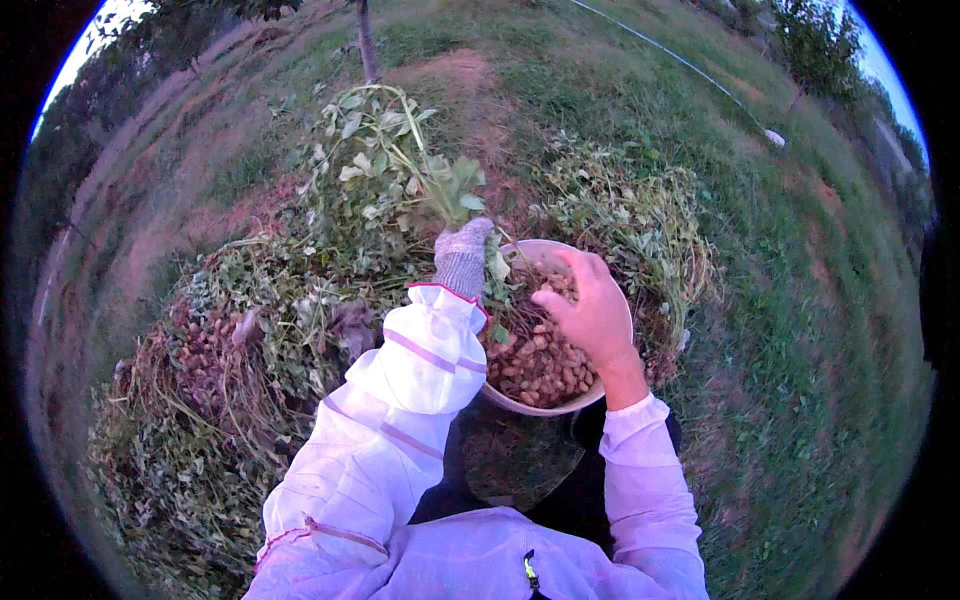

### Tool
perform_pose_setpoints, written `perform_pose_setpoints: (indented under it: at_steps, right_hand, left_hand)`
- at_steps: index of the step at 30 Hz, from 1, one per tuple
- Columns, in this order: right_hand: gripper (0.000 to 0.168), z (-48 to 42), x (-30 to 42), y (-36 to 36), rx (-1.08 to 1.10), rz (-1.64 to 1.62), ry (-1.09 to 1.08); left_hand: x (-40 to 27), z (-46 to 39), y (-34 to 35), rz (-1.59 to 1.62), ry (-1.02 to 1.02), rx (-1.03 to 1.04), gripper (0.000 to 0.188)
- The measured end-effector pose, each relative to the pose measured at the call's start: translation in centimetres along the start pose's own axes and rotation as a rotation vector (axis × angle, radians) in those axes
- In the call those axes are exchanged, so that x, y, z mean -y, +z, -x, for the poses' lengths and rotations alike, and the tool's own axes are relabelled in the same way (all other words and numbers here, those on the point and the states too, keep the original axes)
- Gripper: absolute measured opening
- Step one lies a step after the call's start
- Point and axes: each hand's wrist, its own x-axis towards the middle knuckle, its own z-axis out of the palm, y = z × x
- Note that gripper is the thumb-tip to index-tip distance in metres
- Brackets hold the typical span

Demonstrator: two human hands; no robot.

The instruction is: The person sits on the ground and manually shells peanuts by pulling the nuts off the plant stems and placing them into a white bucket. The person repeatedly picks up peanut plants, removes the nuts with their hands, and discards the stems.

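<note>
My left hand [463,246], in a grey knit glove, grips the stems of a leafy peanut plant [405,161]. The plant's leaves spread up and away from me, while its root end hangs over a white bucket [626,300]. Inside the bucket lie many loose peanuts in their shells [544,367]. My bare right hand [596,304] is over the bucket's right side, thumb and fingers apart, close to the roots and pods. Whether its fingertips touch a pod is not clear.
Pulled peanut plants with pods [206,349] are heaped at the left, and another pile [637,217] lies beyond the bucket on the right. A thin tree trunk [366,41] rises ahead. A pale hose or pipe [675,56] crosses the grass at upper right.
</note>
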Motion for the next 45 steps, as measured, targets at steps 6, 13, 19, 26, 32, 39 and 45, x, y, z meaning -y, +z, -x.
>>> perform_pose_setpoints:
  at_steps: [6, 13, 19, 26, 32, 39, 45]
  right_hand:
    - [0.02, 0.0, -1.6, 2.3, 0.116, 0.126, 0.085]
    - [0.035, -1.1, 0.0, 1.9, -0.003, -0.218, 0.594]
    - [0.024, -0.4, 1.1, 1.9, -0.177, -0.526, 0.786]
    - [0.026, 0.6, -6.4, 5.5, -0.376, -0.619, 0.971]
    - [0.021, 2.2, -13.0, 8.5, -0.416, -0.085, 0.639]
    - [0.01, 4.5, -22.1, 8.7, -0.721, -0.728, 1.424]
    - [0.012, -0.2, -12.8, 1.3, -0.06, -0.573, 0.733]
  left_hand:
    - [0.3, 0.1, 0.9, -0.277, -0.055, -0.049, 0.035]
    - [0.0, 0.7, 1.2, -0.243, -0.063, -0.055, 0.037]
    - [-0.8, 2.2, 2.6, -0.114, -0.121, -0.065, 0.034]
    - [3.1, 3.1, 2.4, -0.14, 0.058, 0.071, 0.034]
    - [1.9, 5.3, 3.6, -0.123, 0.043, 0.12, 0.022]
    - [0.5, 7.7, 4.2, -0.302, 0.079, 0.124, 0.028]
    - [0.1, 2.8, 1.0, -0.196, -0.199, -0.092, 0.031]
